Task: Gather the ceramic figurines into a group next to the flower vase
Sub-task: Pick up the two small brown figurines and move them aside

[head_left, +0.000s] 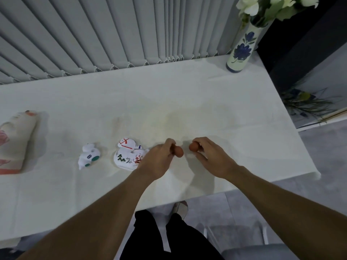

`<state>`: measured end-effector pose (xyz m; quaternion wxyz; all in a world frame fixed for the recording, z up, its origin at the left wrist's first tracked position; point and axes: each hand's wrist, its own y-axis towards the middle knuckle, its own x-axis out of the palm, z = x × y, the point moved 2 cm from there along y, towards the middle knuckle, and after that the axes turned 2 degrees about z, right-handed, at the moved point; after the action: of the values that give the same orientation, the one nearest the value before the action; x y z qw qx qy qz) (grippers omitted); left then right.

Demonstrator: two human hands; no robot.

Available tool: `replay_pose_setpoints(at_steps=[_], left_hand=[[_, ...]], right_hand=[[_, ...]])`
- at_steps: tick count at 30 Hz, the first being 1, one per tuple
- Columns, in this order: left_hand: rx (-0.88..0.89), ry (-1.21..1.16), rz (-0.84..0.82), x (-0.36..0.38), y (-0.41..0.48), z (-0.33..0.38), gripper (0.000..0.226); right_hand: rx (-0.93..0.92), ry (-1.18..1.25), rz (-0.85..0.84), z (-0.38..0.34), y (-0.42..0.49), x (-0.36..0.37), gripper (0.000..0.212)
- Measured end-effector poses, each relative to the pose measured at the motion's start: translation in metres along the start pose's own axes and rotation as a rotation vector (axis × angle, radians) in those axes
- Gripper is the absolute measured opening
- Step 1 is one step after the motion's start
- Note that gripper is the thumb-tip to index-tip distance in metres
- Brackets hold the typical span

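Small orange figurine (pixel 179 152) clamped in left hand (pixel 159 158), another (pixel 193 147) in right hand (pixel 210 156), low over counter (pixel 169 94). Nothing grouped beside flower vase (pixel 242 47) yet. Painted horse (pixel 127 156), white figurine (pixel 89 156), large cat (pixel 15 141) left untouched.

Dim, even indoor light falls from above, leaving soft grey shadows under both hands and beside the figurines on the white cloth-covered counter (pixel 187 94). The wide lens bows the grey vertical blinds (pixel 93 34) and stretches the frame's edges. Fine detail is soft throughout, with no harsh glare.
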<state>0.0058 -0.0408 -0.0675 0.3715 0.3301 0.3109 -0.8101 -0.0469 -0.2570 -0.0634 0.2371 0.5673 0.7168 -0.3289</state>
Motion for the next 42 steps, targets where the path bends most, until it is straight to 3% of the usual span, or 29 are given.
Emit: replay_pose_setpoints(at_steps=[15, 21, 29, 33, 38, 42], left_hand=[[-0.046, -0.171, 0.094, 0.008, 0.017, -0.004, 0.024], [-0.023, -0.182, 0.104, 0.011, 0.026, 0.009, 0.025], [0.031, -0.219, 0.067, 0.020, 0.041, 0.024, 0.020], [0.023, -0.264, 0.050, 0.020, 0.041, 0.021, 0.020], [0.037, -0.262, 0.023, 0.021, 0.045, 0.031, 0.019], [0.045, -0.266, -0.007, 0.026, 0.050, 0.043, 0.024]], right_hand=[[0.174, 0.234, 0.293, 0.010, -0.002, 0.021, 0.021], [0.068, 0.149, 0.310, 0.012, -0.011, 0.014, 0.031], [0.148, 0.129, 0.228, 0.030, -0.019, 0.018, 0.040], [0.133, 0.177, 0.292, 0.025, -0.023, 0.019, 0.017], [0.144, 0.168, 0.360, 0.029, -0.028, 0.013, 0.031], [0.172, 0.173, 0.343, 0.037, -0.036, 0.006, 0.022]])
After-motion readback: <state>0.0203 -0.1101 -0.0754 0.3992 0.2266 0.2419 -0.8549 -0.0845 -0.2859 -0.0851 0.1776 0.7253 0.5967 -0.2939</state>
